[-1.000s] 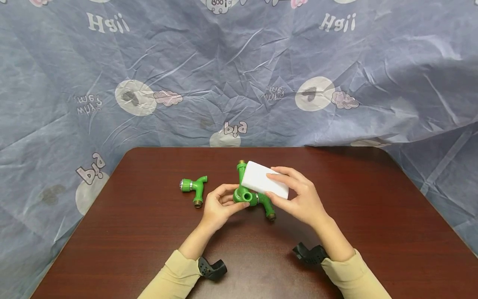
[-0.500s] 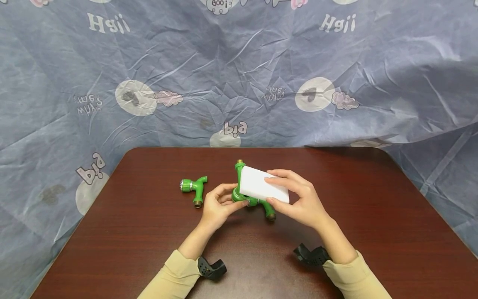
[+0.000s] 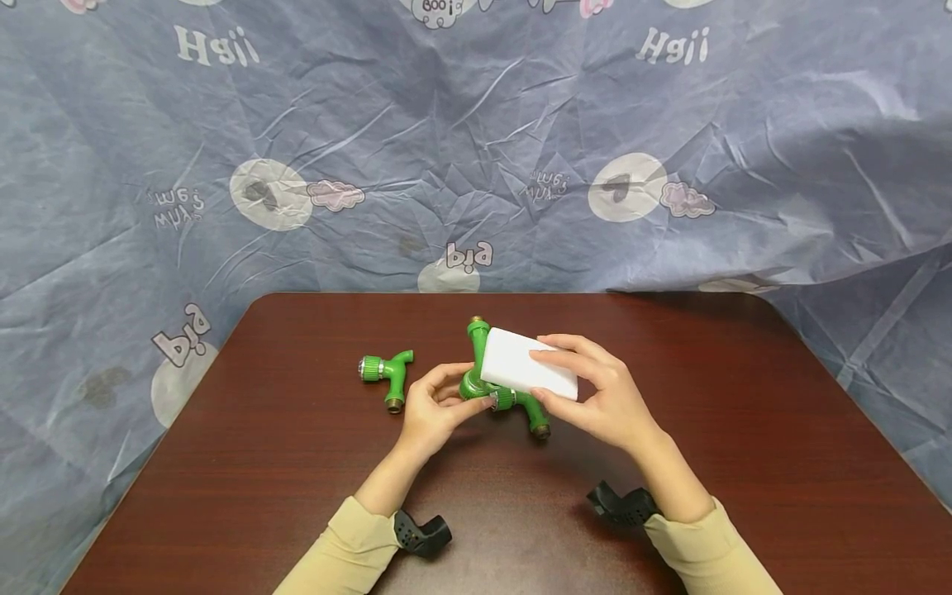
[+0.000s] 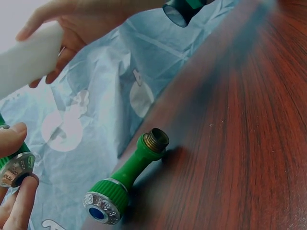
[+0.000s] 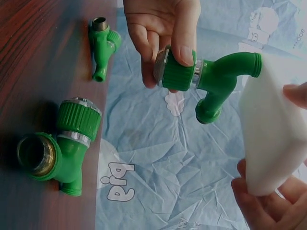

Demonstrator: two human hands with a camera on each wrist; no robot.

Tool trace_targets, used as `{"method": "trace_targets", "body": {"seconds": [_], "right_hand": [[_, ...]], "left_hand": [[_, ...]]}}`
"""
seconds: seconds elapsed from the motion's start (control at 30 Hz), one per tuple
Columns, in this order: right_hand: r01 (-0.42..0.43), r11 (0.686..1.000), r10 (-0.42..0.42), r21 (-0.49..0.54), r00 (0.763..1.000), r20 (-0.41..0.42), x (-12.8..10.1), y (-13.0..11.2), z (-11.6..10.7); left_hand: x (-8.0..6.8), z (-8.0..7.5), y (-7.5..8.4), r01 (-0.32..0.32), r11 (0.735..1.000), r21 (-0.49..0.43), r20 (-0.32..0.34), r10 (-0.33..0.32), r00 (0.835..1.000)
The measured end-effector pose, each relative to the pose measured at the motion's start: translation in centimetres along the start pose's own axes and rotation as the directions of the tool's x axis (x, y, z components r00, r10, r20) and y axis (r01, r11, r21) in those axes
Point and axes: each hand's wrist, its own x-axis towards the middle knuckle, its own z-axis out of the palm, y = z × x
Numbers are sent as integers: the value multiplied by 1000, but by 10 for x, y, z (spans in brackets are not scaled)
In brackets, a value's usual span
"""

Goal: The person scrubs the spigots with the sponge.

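My left hand (image 3: 446, 405) grips a green plastic tap (image 3: 473, 382) by its ribbed knob (image 5: 178, 71) and holds it above the dark wooden table (image 3: 297, 496). In my right hand (image 3: 595, 401) a white sponge block (image 3: 528, 373) is pinched between thumb and fingers and lies against that tap. A second green tap (image 3: 534, 416) lies on the table under my hands, seen close in the right wrist view (image 5: 60, 143). A third green tap (image 3: 387, 376) lies to the left, also in the left wrist view (image 4: 127, 177).
A creased blue-grey printed cloth (image 3: 476, 165) hangs behind the table and drapes round it. Black wrist mounts (image 3: 420, 533) (image 3: 621, 506) sit on my forearms. The table's rounded far edge (image 3: 476, 294) runs just beyond the taps.
The sponge has slid a little down and left over the held tap, covering the spout opening that showed a second ago. The two taps on the table have not moved.
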Motion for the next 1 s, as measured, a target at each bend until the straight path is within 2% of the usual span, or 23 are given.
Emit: {"method": "trace_targets", "body": {"seconds": [0.4,0.7,0.9,1.0], "right_hand": [[-34,999,34,-16,999,-29,0,2,-3],[-134,985,132,-109,991,-27,-4,6,-5],[-180,974,182,-141,983,3,-5,7,-7],[-195,968,199,-156,980,11,-5,8,-8]], "left_hand": [[0,-1,-2,-64,998,6,-19,65,998],[1,-2,-2,-83,996,24,-35,84,996],[1,-3,-2,-29,997,-67,-32,27,999],[2,-4,-4,-58,993,-106,-26,56,998]]}}
